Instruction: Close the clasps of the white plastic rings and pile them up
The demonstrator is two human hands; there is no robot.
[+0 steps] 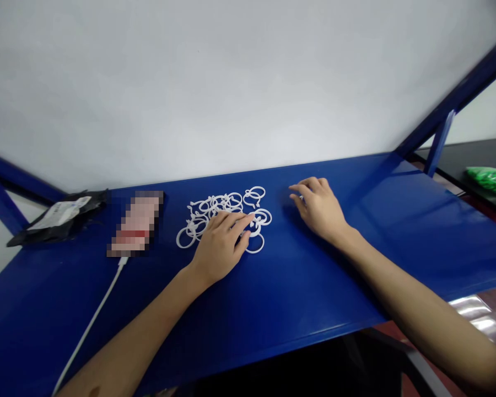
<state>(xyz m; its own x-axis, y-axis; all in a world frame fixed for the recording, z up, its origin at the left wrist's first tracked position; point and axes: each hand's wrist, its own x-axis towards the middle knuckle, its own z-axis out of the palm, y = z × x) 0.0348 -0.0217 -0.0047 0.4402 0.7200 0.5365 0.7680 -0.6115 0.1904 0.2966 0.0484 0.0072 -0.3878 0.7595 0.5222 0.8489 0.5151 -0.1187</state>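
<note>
A pile of several white plastic rings (227,212) lies on the blue shelf surface (297,292) near the wall. My left hand (223,242) rests flat on the pile's near side, fingers stretched over the rings. My right hand (320,207) sits to the right of the pile, fingers curled down on the shelf, with something small and white at its fingertips that I cannot make out.
A phone (136,223) with a white cable (93,320) lies left of the rings. A black bag with a white label (60,218) sits at the far left. Blue frame struts rise at both sides. Green items (494,179) lie on a dark surface at right.
</note>
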